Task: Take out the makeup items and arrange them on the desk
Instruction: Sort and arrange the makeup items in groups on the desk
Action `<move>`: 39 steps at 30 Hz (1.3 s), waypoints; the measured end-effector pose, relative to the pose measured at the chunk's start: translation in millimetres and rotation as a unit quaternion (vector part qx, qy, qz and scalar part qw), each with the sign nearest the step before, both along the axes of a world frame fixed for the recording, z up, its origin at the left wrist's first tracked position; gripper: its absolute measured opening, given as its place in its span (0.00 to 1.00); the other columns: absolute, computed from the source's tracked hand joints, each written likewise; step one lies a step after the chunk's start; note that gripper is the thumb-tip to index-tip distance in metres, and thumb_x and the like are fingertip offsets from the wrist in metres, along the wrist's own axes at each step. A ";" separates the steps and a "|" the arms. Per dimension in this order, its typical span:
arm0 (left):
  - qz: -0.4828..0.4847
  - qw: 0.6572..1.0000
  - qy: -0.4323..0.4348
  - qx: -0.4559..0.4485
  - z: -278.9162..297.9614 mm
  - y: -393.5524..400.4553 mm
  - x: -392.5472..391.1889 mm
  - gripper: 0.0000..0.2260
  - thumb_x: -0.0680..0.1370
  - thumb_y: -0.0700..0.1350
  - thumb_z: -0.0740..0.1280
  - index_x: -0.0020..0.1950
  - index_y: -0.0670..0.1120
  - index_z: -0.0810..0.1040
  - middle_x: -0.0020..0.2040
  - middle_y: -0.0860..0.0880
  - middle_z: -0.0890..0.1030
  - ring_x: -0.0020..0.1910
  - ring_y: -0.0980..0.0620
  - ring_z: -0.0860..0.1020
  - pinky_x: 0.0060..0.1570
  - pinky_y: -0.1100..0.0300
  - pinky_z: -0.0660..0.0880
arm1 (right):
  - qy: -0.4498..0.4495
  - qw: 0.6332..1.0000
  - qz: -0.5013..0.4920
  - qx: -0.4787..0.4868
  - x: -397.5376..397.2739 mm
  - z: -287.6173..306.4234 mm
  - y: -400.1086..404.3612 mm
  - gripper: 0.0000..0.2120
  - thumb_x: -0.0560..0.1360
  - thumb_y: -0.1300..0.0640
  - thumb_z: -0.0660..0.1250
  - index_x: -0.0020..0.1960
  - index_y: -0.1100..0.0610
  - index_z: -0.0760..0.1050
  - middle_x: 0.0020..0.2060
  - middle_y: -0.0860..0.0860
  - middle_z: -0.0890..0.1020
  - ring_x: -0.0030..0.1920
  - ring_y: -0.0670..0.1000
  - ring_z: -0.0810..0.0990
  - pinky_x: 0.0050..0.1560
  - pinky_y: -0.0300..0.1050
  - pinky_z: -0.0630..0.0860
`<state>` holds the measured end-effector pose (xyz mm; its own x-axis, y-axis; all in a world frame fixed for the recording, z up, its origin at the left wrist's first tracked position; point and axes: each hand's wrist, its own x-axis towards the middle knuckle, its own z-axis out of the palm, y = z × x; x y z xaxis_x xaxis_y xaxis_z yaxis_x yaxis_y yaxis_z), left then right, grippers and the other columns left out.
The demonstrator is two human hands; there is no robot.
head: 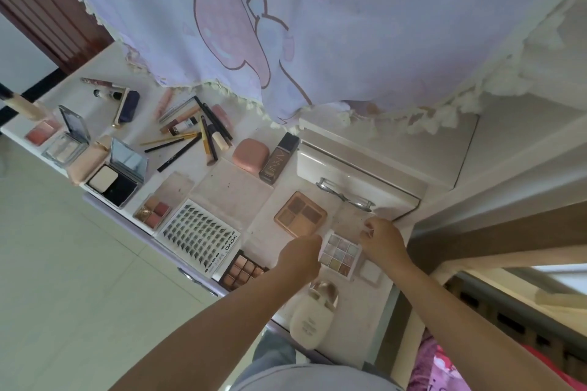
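Item: small square nine-pan shimmer eyeshadow palette [340,251], clear hard plastic, pale pastel pans. Your left hand [301,255] pinches its left edge with curled fingers; your right hand [381,240] pinches the raised transparent lid [357,220] at its right side. Location: near edge of the white glossy desk [228,190], just beside the tan four-pan square palette [300,213]. Risks: the slick case may slip from your pinch; the hinged lid may snap shut or strain; your forearm could knock the rounded cream lotion bottle [313,317] lying below. Neighbours: flat lash tray [198,236], loose slim pencils [203,127].
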<state>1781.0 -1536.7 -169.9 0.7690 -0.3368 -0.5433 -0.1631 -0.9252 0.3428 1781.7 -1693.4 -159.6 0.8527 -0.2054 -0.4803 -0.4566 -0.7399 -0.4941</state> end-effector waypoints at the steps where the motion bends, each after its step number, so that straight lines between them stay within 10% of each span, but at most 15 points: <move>1: -0.003 1.000 -0.011 0.001 0.3 3.0 0.5 0.14 0.77 0.38 0.60 0.62 0.40 0.68 0.59 0.42 0.74 0.58 0.44 0.72 0.54 0.55 0.71 | -0.023 0.999 0.029 -0.013 -1.1 0.5 0.6 0.12 0.75 0.65 0.58 0.54 0.71 0.73 0.53 0.64 0.77 0.54 0.60 0.75 0.55 0.50 0.72; 4: -0.026 0.996 -0.088 0.009 18.7 19.2 -3.4 0.12 0.74 0.42 0.66 0.57 0.41 0.73 0.54 0.44 0.78 0.53 0.47 0.76 0.47 0.59 0.73 | -0.077 0.986 0.143 -0.021 1.4 2.1 13.3 0.07 0.74 0.65 0.59 0.42 0.67 0.74 0.40 0.62 0.76 0.44 0.58 0.74 0.43 0.45 0.68; 8: -0.070 0.975 -0.208 0.038 53.8 44.4 -8.9 0.17 0.48 0.46 0.79 0.31 0.48 0.78 0.29 0.53 0.78 0.28 0.57 0.76 0.21 0.68 0.65 | -0.107 0.959 0.259 -0.037 21.8 -8.8 49.1 0.14 0.74 0.61 0.61 0.58 0.64 0.72 0.56 0.58 0.74 0.58 0.56 0.71 0.52 0.42 0.67; 12: 0.034 0.980 -0.191 0.050 53.4 76.4 -8.4 0.10 0.78 0.41 0.58 0.58 0.44 0.70 0.57 0.47 0.74 0.57 0.49 0.71 0.46 0.60 0.68 | -0.057 0.936 0.319 -0.135 38.7 -22.0 78.6 0.32 0.69 0.46 0.68 0.66 0.59 0.62 0.66 0.58 0.65 0.66 0.57 0.63 0.62 0.50 0.67; 18: 0.136 0.977 -0.146 0.073 52.9 123.2 -20.7 0.15 0.79 0.46 0.56 0.65 0.46 0.67 0.63 0.50 0.72 0.61 0.51 0.70 0.56 0.59 0.71 | -0.087 0.961 0.255 -0.065 39.2 -26.1 82.5 0.30 0.64 0.51 0.71 0.63 0.56 0.66 0.58 0.54 0.71 0.61 0.57 0.68 0.59 0.49 0.68; 21: 0.186 0.975 -0.120 -0.002 51.7 129.8 -20.6 0.18 0.78 0.49 0.59 0.67 0.47 0.67 0.65 0.50 0.71 0.63 0.53 0.69 0.60 0.60 0.68 | -0.081 0.965 0.203 0.143 38.4 -5.6 76.3 0.17 0.59 0.55 0.72 0.46 0.51 0.73 0.41 0.46 0.77 0.44 0.47 0.76 0.43 0.43 0.73; 25: 0.272 0.924 -0.025 -0.267 63.4 123.5 2.6 0.24 0.73 0.45 0.69 0.67 0.46 0.67 0.62 0.50 0.73 0.55 0.59 0.72 0.48 0.73 0.73 | -0.091 0.937 0.209 0.266 31.7 32.7 70.7 0.19 0.61 0.58 0.75 0.47 0.42 0.73 0.46 0.41 0.77 0.44 0.35 0.76 0.41 0.27 0.72; 33: 0.077 0.852 0.180 -0.485 113.5 126.5 67.0 0.19 0.62 0.55 0.73 0.52 0.62 0.77 0.49 0.62 0.82 0.51 0.64 0.78 0.51 0.70 0.73 | -0.221 0.940 0.154 0.210 24.9 105.7 96.2 0.20 0.55 0.40 0.66 0.47 0.40 0.72 0.52 0.36 0.72 0.54 0.30 0.70 0.51 0.20 0.64; 39: 0.037 0.819 0.228 -0.525 99.6 136.8 107.9 0.34 0.60 0.45 0.72 0.64 0.38 0.69 0.55 0.47 0.79 0.55 0.51 0.78 0.51 0.62 0.74 | -0.264 0.943 0.036 0.199 15.7 117.4 130.9 0.18 0.56 0.39 0.63 0.45 0.40 0.72 0.51 0.37 0.73 0.52 0.33 0.71 0.49 0.23 0.67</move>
<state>1888.8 -1399.9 -70.3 0.6059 -0.7642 -0.2211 0.2464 -0.0840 0.9655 1797.5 -1562.5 -42.1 0.9994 -0.0315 -0.0121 -0.0254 -0.4670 -0.8839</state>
